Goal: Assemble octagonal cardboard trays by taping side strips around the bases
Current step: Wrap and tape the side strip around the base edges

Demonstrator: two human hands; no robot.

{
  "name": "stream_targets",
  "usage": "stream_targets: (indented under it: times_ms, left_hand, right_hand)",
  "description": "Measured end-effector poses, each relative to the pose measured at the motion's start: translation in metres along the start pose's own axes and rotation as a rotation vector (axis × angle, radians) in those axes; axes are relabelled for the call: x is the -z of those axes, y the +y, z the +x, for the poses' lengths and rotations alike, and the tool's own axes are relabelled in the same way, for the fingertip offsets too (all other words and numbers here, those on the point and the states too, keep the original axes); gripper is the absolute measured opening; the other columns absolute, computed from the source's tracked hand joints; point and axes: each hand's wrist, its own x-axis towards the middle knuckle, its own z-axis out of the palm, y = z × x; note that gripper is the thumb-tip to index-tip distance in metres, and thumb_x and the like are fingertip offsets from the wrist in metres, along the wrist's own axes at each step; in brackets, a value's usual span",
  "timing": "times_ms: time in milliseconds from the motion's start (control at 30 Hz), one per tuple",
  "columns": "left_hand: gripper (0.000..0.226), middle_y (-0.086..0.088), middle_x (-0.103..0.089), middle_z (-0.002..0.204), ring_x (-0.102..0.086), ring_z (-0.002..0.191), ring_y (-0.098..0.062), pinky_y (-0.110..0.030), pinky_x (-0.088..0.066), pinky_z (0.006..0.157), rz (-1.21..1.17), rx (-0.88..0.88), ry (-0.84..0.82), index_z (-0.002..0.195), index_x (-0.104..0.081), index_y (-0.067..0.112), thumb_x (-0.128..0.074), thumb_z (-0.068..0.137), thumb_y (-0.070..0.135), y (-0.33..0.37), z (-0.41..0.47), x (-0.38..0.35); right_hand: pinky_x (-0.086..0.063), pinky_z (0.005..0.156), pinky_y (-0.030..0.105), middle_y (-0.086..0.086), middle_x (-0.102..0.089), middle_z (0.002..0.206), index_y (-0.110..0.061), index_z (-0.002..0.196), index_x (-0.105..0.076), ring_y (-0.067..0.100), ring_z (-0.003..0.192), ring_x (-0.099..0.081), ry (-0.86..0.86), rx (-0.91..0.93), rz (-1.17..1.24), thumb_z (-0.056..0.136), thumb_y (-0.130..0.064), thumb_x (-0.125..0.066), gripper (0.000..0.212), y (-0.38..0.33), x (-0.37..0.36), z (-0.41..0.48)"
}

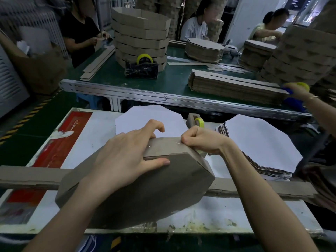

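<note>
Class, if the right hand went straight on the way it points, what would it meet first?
Probably the left hand. The right hand, pinching the tray's strip, points up-left at its curled fingers. A white sheet lies beyond, but depth is unclear.

— Where is the light coming from?
— Even, diffuse light is washing the white worktable (101, 135) from above, while a bright opening (300, 10) at upper right is blowing out.
— Shadows?
— Only soft ones are gathering beneath the tilted tray (145, 188) and the left hand (127, 157).
— And sharpness?
— The centre is reading crisp. The racks (41, 24) at upper left are smearing into blur, the wide lens is bowing the conveyor rail (163, 96), and the background workers (194, 28) are going soft.
</note>
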Motion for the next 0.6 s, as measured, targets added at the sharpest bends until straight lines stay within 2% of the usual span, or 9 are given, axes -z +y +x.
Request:
stream_targets:
  times_ms: [67, 133, 200, 267, 333, 400, 467, 533, 600]
  left_hand:
    - [0.061, 0.019, -0.059, 0.121, -0.059, 0.098, -0.014, -0.034, -0.047, 0.076, 0.017, -0.012, -0.015, 0.118, -0.023, 0.054, -0.046, 0.068, 0.080, 0.001, 0.002, 0.000]
    - [0.060, 0.020, -0.058, 0.121, -0.058, 0.100, -0.014, -0.034, -0.046, 0.077, 0.033, -0.025, -0.026, 0.120, -0.024, 0.055, -0.045, 0.070, 0.079, 0.000, 0.004, 0.001]
    - [0.057, 0.020, -0.056, 0.121, -0.056, 0.101, -0.011, -0.031, -0.043, 0.075, 0.075, -0.059, -0.037, 0.125, -0.021, 0.060, -0.040, 0.074, 0.078, -0.004, 0.004, 0.003]
    - [0.059, 0.021, -0.048, 0.120, -0.051, 0.097, -0.006, -0.027, -0.040, 0.072, 0.134, -0.093, -0.085, 0.133, -0.008, 0.069, -0.028, 0.078, 0.077, -0.007, 0.006, 0.007]
    - [0.057, 0.020, -0.039, 0.114, -0.043, 0.089, -0.003, -0.025, -0.038, 0.070, 0.184, -0.106, -0.137, 0.132, 0.007, 0.074, -0.017, 0.080, 0.076, -0.008, 0.009, 0.008]
    - [0.053, 0.018, -0.034, 0.110, -0.040, 0.087, -0.003, -0.027, -0.039, 0.071, 0.209, -0.106, -0.168, 0.131, 0.009, 0.076, -0.011, 0.082, 0.076, -0.007, 0.013, 0.007]
    - [0.050, 0.018, -0.033, 0.109, -0.040, 0.088, -0.004, -0.029, -0.041, 0.072, 0.213, -0.105, -0.184, 0.129, 0.006, 0.078, -0.008, 0.081, 0.077, -0.005, 0.017, 0.005]
    - [0.049, 0.019, -0.032, 0.111, -0.041, 0.090, -0.004, -0.031, -0.043, 0.076, 0.215, -0.112, -0.190, 0.127, 0.005, 0.080, -0.005, 0.079, 0.078, -0.004, 0.021, 0.003]
    - [0.044, 0.020, -0.031, 0.115, -0.042, 0.094, -0.004, -0.031, -0.043, 0.079, 0.207, -0.118, -0.202, 0.124, 0.003, 0.083, -0.006, 0.080, 0.079, -0.006, 0.025, 0.003]
  right_hand:
    - [-0.039, 0.060, 0.009, -0.017, -0.050, 0.059, -0.031, 0.056, -0.066, -0.002, 0.058, -0.048, -0.078, -0.010, 0.078, 0.085, -0.046, -0.067, 0.033, 0.007, 0.007, 0.005]
    - [-0.046, 0.065, 0.012, -0.016, -0.063, 0.070, -0.028, 0.070, -0.075, 0.000, 0.067, -0.058, -0.155, -0.033, 0.156, 0.081, -0.040, -0.073, 0.016, 0.014, 0.016, 0.008]
    - [-0.050, 0.068, 0.016, -0.009, -0.070, 0.082, -0.024, 0.081, -0.079, 0.005, 0.075, -0.063, -0.180, -0.072, 0.212, 0.080, -0.035, -0.075, 0.012, 0.030, 0.029, 0.008]
    - [-0.047, 0.067, 0.022, 0.000, -0.070, 0.088, -0.022, 0.085, -0.079, 0.014, 0.074, -0.056, 0.025, -0.173, 0.189, 0.085, -0.034, -0.074, 0.013, 0.053, 0.040, 0.008]
    - [-0.043, 0.065, 0.024, 0.005, -0.067, 0.087, -0.022, 0.090, -0.078, 0.015, 0.072, -0.050, 0.440, -0.313, 0.036, 0.092, -0.035, -0.068, 0.017, 0.080, 0.052, 0.014]
    - [-0.041, 0.052, 0.019, 0.002, -0.059, 0.075, -0.017, 0.093, -0.072, 0.012, 0.061, -0.048, 0.791, -0.411, -0.034, 0.097, -0.024, -0.061, 0.014, 0.107, 0.063, 0.021]
    - [-0.043, 0.049, 0.023, 0.005, -0.055, 0.074, -0.011, 0.089, -0.063, 0.016, 0.058, -0.049, 0.899, -0.546, -0.102, 0.097, -0.012, -0.054, 0.013, 0.129, 0.072, 0.025]
    - [-0.055, 0.072, 0.036, 0.014, -0.060, 0.088, -0.004, 0.095, -0.060, 0.025, 0.076, -0.057, 0.907, -0.707, -0.188, 0.099, -0.014, -0.050, 0.014, 0.150, 0.082, 0.027]
    - [-0.054, 0.090, 0.045, 0.020, -0.061, 0.106, 0.002, 0.109, -0.057, 0.031, 0.094, -0.060, 0.903, -0.827, -0.202, 0.102, -0.021, -0.048, 0.026, 0.164, 0.086, 0.029]
